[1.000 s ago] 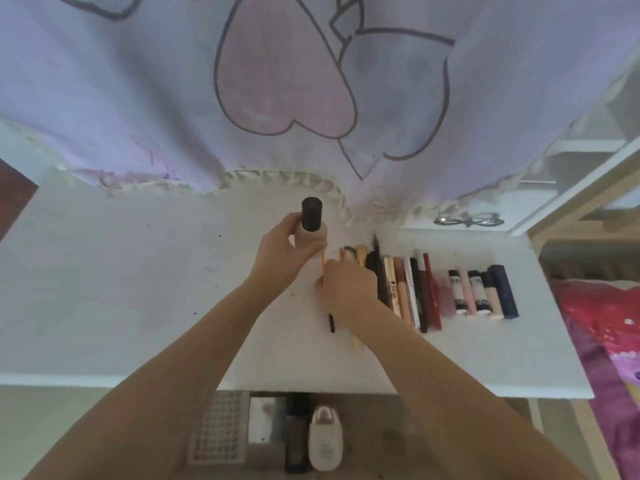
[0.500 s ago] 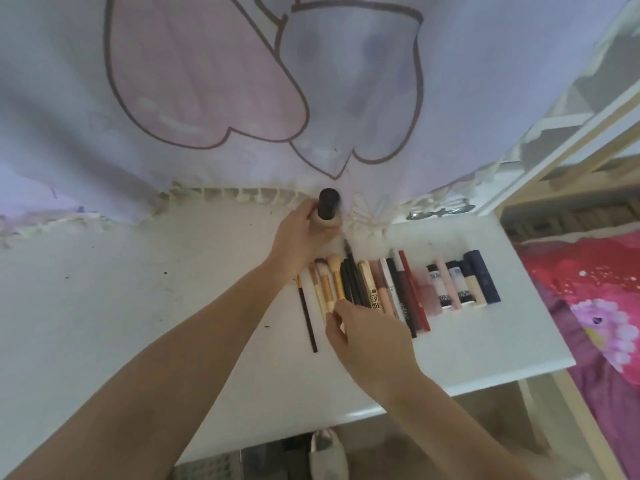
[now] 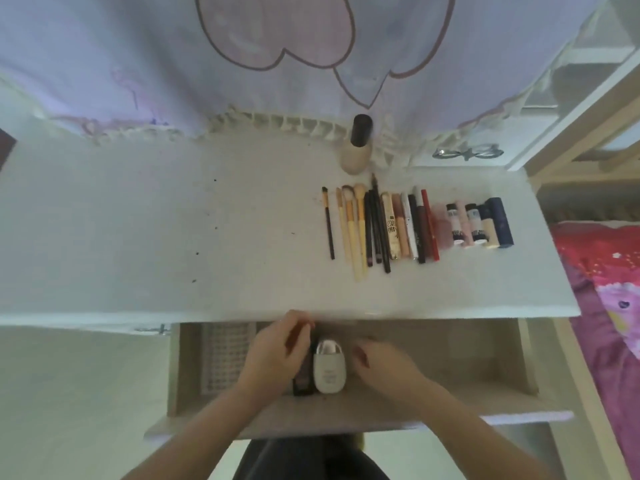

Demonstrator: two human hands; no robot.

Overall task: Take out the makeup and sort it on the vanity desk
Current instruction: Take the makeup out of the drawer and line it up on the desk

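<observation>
Head view: left hand [image 3: 273, 355] fingers curl on dark tube [image 3: 302, 377] beside white bottle [image 3: 329, 367].

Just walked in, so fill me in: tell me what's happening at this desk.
A person is emptying an open drawer under the desk. Both hands are in it: the left hand is on a dark tube, the right hand is beside a white bottle. On the desk, brushes, pencils and tubes already lie in a row, with a beige bottle standing behind them.
</observation>
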